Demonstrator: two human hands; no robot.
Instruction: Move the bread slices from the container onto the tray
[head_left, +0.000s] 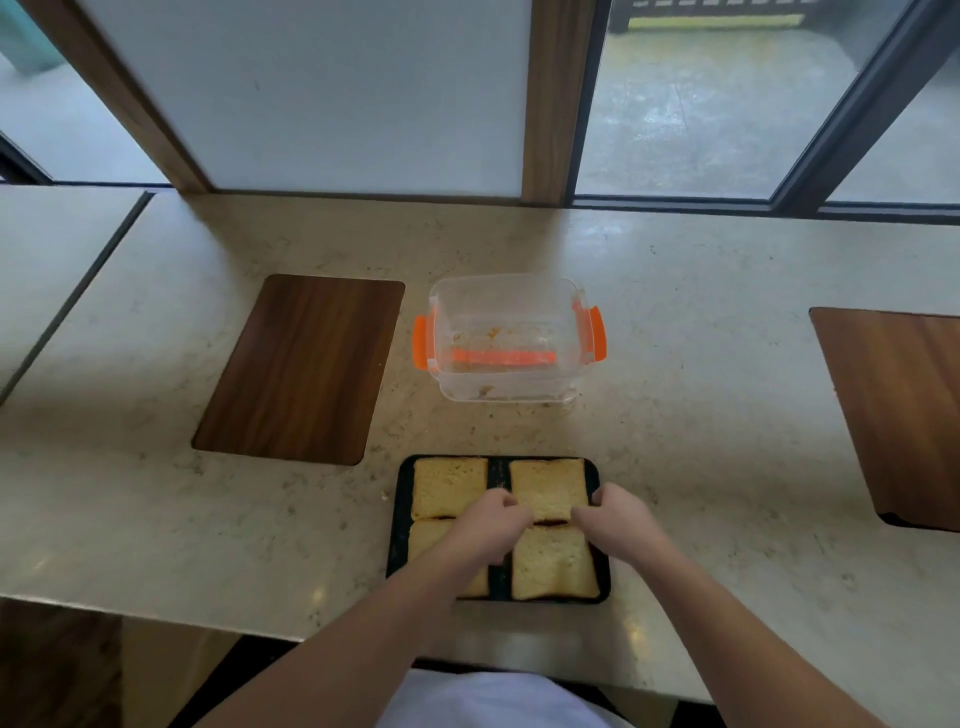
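A black tray (396, 525) sits near the counter's front edge with several bread slices on it. The far-left slice (448, 486) and the near-right slice (553, 564) lie flat; the near-left slice (423, 538) is mostly hidden under my left forearm. My left hand (493, 519) and my right hand (615, 517) pinch the left and right edges of the far-right slice (548, 493), which rests on the tray. Behind the tray stands the clear container (511, 338) with orange latches, holding only crumbs.
A dark wooden board (298, 369) is set into the marble counter (156, 509) left of the container. Another wooden board (898, 410) lies at the right edge. Window frames and a panel rise behind the counter.
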